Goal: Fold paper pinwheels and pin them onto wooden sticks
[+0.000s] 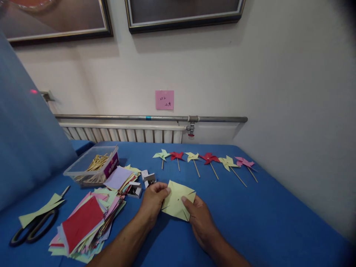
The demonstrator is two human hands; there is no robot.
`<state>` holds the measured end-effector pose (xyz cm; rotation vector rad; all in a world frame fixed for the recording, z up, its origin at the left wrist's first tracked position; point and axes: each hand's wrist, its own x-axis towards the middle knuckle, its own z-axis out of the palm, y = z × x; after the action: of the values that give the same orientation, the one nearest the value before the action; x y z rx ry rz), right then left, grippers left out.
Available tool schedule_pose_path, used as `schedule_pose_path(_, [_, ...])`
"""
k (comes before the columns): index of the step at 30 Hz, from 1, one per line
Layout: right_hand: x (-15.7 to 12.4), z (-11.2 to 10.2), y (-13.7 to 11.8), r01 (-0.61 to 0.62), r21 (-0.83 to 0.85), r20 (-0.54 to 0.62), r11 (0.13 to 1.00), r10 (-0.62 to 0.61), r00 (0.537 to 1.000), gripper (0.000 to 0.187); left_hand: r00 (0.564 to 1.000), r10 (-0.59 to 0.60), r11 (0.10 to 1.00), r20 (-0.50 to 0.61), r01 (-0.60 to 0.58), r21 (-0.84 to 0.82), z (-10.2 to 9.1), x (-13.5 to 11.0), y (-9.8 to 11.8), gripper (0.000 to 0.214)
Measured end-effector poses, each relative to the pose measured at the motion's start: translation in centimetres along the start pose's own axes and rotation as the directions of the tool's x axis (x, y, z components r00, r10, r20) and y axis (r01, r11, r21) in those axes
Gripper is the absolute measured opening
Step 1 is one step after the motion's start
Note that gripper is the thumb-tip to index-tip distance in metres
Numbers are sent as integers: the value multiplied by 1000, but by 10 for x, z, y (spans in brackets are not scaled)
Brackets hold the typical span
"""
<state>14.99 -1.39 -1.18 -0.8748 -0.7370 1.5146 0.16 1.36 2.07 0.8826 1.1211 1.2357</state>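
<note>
Both my hands hold a pale yellow paper square (176,207) above the blue table. Slits run inward from its corners, and a small dark hole marks its middle. My left hand (154,200) pinches the upper left edge between thumb and fingers. On the right side, my right hand (198,215) grips the paper with the thumb on top and the fingers behind. Just beyond my left hand lie small open boxes (135,190) of dark metal pins or tacks. A row of several paper pinwheels on sticks, among them a red pinwheel (209,158), lies farther back.
At left, a stack of coloured paper squares (83,222) lies beside black-handled scissors (41,226) partly under a yellow paper piece (41,210). Behind stands a clear plastic box (83,163) of wooden sticks. A radiator (133,133) and pipe run along the wall past the table's (264,222) back edge.
</note>
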Motion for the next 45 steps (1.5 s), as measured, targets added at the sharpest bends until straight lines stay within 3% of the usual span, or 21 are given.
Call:
schedule_pose_path(5, [0,-2,1,-8,-15,16,1000,9,1000,56,998,70,990,-7,-68,123,-1,2,-3,34])
schedule_pose_path(11, [-2,-5,0,-81,-149,-40,986,76,996,56,952,305,896,-2,-286,341,-2,-3,-4,21])
schedule_pose_path(13, [-3,-4,-1,-85,-155,-60,984,77,995,54,905,423,802,42,-396,448,-2,-7,-4,15])
schedule_pose_path(16, [-3,-3,-3,-88,-150,-82,985,76,994,51,792,579,590,191,-569,572,-3,-11,-5,13])
schedule_pose_path(21, [-2,-7,-1,-75,-137,-42,988,70,997,50,655,638,378,404,-724,577,-5,-13,-9,21])
schedule_pose_path(30, [-1,-7,3,-53,-87,-28,995,51,998,52,500,646,98,576,-803,588,-10,-14,-7,21])
schedule_pose_path(39, [2,-12,7,-39,-93,-20,995,37,999,54,372,643,-243,669,-729,640,-12,-12,-8,27])
schedule_pose_path(45, [1,-9,6,-20,-66,14,998,21,1000,50,344,637,-290,689,-722,628,-11,-12,-7,25])
